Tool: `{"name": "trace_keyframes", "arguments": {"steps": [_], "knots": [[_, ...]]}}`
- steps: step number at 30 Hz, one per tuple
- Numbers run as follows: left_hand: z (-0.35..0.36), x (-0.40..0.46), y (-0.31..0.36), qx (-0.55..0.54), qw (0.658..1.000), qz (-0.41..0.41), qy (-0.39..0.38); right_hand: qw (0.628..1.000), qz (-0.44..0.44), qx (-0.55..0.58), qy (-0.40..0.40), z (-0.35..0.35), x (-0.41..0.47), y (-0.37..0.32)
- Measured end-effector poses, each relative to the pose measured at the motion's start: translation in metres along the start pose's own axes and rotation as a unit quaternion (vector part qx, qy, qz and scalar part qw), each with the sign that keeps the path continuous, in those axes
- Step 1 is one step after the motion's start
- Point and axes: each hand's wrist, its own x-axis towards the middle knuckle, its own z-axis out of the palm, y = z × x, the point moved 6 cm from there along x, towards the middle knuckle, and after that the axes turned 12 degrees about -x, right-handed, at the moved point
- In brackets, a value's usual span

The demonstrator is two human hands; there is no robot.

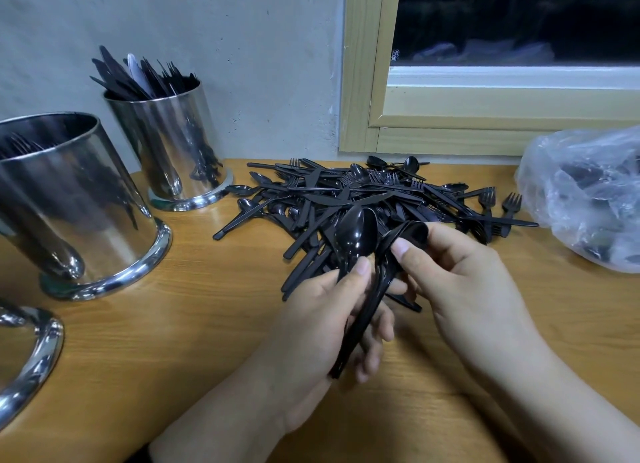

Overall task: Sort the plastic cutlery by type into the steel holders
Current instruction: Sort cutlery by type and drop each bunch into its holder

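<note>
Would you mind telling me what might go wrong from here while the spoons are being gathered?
The left hand grips several spoons by their handles while the right hand pinches another bowl against them; the bunch may fan out and slip. The pile mixes forks, knives and spoons, so lifting one could drag others off the table. The nearest holder is barely in view, so a drop could miss.

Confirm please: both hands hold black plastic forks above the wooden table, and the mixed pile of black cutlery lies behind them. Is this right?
One detail is wrong. The head view shows black plastic spoons, not forks, held by the left hand and the right hand. The rest stands: they are above the wooden table, and the mixed pile of black cutlery lies behind them.
</note>
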Motion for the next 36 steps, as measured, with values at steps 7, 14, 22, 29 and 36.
{"name": "trace_keyframes", "arguments": {"steps": [7,14,22,29,36], "knots": [[0.003,-0.002,-0.001,0.069,0.997,-0.003,-0.023,1.0,0.016,0.026,0.0,0.0,0.001,0.002],[0.007,-0.004,-0.001,0.079,0.995,-0.017,-0.064,0.996,0.032,0.077,-0.042,0.005,-0.001,0.002],[0.005,-0.003,-0.003,0.055,0.996,-0.041,-0.059,0.999,-0.012,0.049,-0.02,0.0,0.001,0.001],[0.009,-0.007,-0.004,0.046,0.988,-0.102,-0.106,0.995,-0.044,0.014,-0.085,0.006,-0.001,0.006],[0.01,-0.008,-0.007,0.067,0.981,-0.113,-0.14,0.992,-0.034,0.066,-0.106,0.009,-0.002,0.007]]}}
